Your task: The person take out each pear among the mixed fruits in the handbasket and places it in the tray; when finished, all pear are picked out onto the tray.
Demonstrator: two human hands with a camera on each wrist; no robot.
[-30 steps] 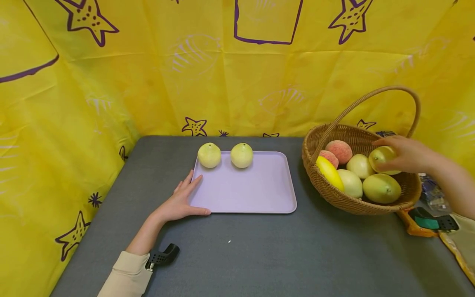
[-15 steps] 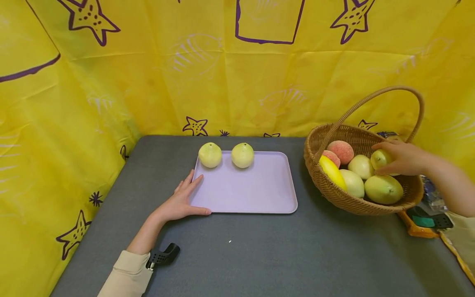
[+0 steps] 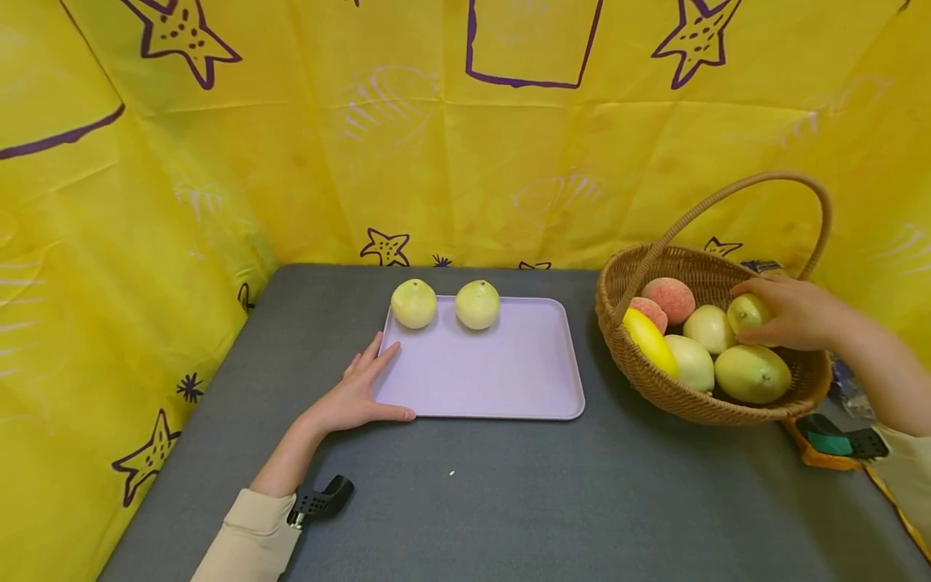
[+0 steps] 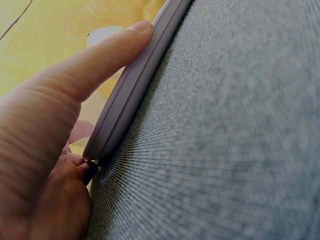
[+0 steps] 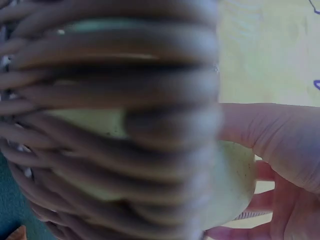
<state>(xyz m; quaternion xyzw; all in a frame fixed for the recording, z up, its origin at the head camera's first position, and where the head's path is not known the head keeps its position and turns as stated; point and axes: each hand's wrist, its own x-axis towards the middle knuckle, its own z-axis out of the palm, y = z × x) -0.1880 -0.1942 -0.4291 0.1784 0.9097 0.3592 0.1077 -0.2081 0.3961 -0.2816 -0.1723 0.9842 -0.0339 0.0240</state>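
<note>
My left hand [image 3: 352, 402] lies spread at the near left corner of the lilac tray [image 3: 502, 380], its thumb on the front rim and its fingers along the left side. In the left wrist view the thumb rests on the tray's edge [image 4: 132, 85]. Two pale yellow-green round fruits [image 3: 414, 304] sit on the tray's back left part. On the right, my right hand [image 3: 796, 311] reaches into the wicker basket [image 3: 698, 408] and grips a yellow-green fruit [image 3: 747, 314] between thumb and fingers. In the right wrist view the basket's weave hides most of that fruit.
The basket also holds two pinkish-red peaches [image 3: 669, 300], a long yellow fruit [image 3: 650, 343], two pale round fruits [image 3: 709, 328] and a larger green oval fruit [image 3: 753, 374]. Its tall handle [image 3: 727, 194] arches above. An orange item [image 3: 825, 459] lies beside the basket. Yellow cloth [image 3: 509, 162] hangs behind.
My right hand has sunk slightly and closed further over the yellow-green fruit, which has shifted a little in the basket. The left hand stays in place at the tray.
</note>
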